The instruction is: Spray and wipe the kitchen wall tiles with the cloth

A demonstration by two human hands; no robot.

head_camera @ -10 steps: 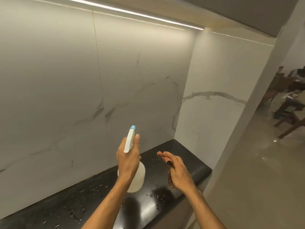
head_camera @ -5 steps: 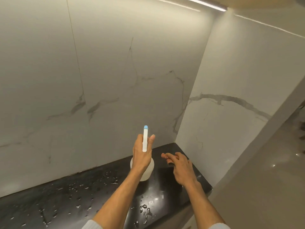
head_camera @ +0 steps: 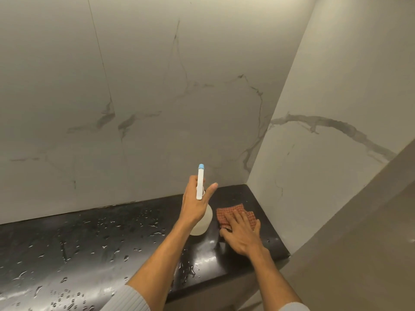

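On my remote feed I see the left hand and right hand bare, forearms uncovered, a pale grey ribbed left sleeve at seven o'clock and a matching right sleeve just showing at five o'clock.

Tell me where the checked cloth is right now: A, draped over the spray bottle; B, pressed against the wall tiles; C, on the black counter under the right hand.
C: the cloth lies on the counter with the right hand resting on it, beside the spray bottle.
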